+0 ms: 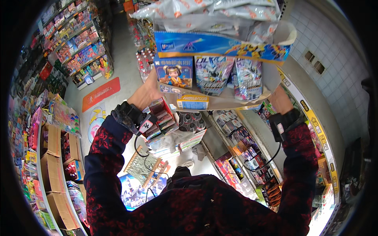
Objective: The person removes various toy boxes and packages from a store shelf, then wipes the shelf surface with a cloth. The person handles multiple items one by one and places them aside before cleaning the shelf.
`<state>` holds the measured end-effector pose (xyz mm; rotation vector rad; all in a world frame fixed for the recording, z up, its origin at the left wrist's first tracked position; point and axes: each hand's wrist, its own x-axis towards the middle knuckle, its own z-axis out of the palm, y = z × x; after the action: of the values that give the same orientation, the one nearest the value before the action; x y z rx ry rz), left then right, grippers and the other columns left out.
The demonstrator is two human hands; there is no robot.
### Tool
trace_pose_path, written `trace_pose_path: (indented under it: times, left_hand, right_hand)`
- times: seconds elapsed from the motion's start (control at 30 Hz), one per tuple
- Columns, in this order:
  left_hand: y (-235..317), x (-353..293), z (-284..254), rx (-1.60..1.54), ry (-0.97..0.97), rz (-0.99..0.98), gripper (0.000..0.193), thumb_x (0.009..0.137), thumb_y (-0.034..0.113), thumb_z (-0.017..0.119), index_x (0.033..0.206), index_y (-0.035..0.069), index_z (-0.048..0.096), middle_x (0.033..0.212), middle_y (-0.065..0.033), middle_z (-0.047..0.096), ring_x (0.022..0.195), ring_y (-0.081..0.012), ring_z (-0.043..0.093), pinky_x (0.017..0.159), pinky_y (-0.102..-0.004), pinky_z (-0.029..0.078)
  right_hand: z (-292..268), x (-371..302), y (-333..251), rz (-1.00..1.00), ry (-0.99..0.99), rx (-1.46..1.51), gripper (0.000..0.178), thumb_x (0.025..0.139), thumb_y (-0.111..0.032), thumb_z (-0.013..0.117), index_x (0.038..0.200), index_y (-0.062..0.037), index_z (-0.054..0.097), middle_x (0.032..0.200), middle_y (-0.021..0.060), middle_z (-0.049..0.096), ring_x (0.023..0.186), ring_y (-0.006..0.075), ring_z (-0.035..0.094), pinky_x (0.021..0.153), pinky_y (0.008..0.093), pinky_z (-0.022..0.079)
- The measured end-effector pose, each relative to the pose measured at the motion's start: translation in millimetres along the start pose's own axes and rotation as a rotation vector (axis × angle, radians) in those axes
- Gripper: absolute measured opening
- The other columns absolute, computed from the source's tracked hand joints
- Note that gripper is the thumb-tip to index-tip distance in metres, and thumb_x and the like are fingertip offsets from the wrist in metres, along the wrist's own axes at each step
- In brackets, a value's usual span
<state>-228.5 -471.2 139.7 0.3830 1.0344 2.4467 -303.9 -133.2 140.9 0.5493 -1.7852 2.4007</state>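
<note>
Both of my arms reach up and forward, holding a cardboard box (pixel 232 103) between my hands. My left hand (pixel 146 93) grips its left side, and my right hand (pixel 280 100) is at its right side. The fingers of both are largely hidden by the cardboard. Inside stand a small blue box (pixel 175 72) with a cartoon figure, two shiny foil packets (pixel 212 75), and a small yellow-and-blue box (pixel 193 101) lying low at the front. A blue display box (pixel 204 44) sits above these, with silver-white packets (pixel 179 10) piled on and in it.
Shelves (pixel 82 43) of colourful packages rise at the far left, near a red floor mat (pixel 101 94). Open brown cartons (pixel 53 173) line the left side. Below my hands are dark-topped bottles (pixel 191 122) and a wooden folding stool (pixel 145 167). Card packs fill a right-hand shelf (pixel 250 147).
</note>
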Motion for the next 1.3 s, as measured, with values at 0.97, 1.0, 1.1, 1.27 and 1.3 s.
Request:
trace_pose_path:
  times: [0.97, 1.0, 1.1, 1.27, 1.3]
  left_hand:
    - [-19, 183, -296, 0.259, 0.092, -0.598, 0.042, 0.087, 0.041, 0.051, 0.115, 0.010, 0.049, 0.105, -0.0054, 0.058, 0.097, -0.0166, 0.056, 0.088, -0.0352, 0.045]
    - [-23, 188, -304, 0.257, 0.093, -0.612, 0.042, 0.087, 0.041, 0.051, 0.115, 0.010, 0.048, 0.106, -0.0054, 0.058, 0.097, -0.0165, 0.056, 0.088, -0.0350, 0.045]
    - [-31, 197, -326, 0.261, 0.084, -0.652, 0.044, 0.086, 0.041, 0.052, 0.117, 0.010, 0.048, 0.108, -0.0053, 0.057, 0.098, -0.0161, 0.055, 0.088, -0.0346, 0.045]
    - [-45, 203, -356, 0.280, 0.071, -0.709, 0.047, 0.086, 0.041, 0.053, 0.121, 0.011, 0.047, 0.111, -0.0052, 0.056, 0.100, -0.0154, 0.054, 0.089, -0.0338, 0.044]
    - [-49, 204, -361, 0.280, 0.067, -0.720, 0.047, 0.086, 0.041, 0.053, 0.122, 0.011, 0.046, 0.112, -0.0052, 0.056, 0.101, -0.0152, 0.054, 0.090, -0.0336, 0.044]
  right_hand:
    - [-9, -78, 335, 0.532, 0.616, 0.455, 0.027, 0.086, -0.031, 0.048, 0.097, -0.0073, 0.055, 0.097, 0.0067, 0.059, 0.089, 0.0194, 0.057, 0.078, 0.0345, 0.047]
    - [-6, -82, 345, 0.557, 0.643, 0.471, 0.027, 0.086, -0.031, 0.048, 0.097, -0.0072, 0.055, 0.097, 0.0067, 0.059, 0.089, 0.0193, 0.057, 0.078, 0.0345, 0.047]
    - [0, -96, 370, 0.612, 0.726, 0.530, 0.027, 0.086, -0.031, 0.048, 0.095, -0.0070, 0.055, 0.097, 0.0067, 0.058, 0.089, 0.0191, 0.057, 0.078, 0.0345, 0.047]
    - [12, -106, 407, 0.685, 0.824, 0.611, 0.026, 0.086, -0.031, 0.048, 0.092, -0.0066, 0.056, 0.096, 0.0066, 0.058, 0.089, 0.0187, 0.056, 0.077, 0.0346, 0.046]
    - [15, -111, 411, 0.701, 0.846, 0.627, 0.026, 0.085, -0.031, 0.048, 0.091, -0.0065, 0.056, 0.096, 0.0066, 0.058, 0.089, 0.0186, 0.056, 0.077, 0.0346, 0.046]
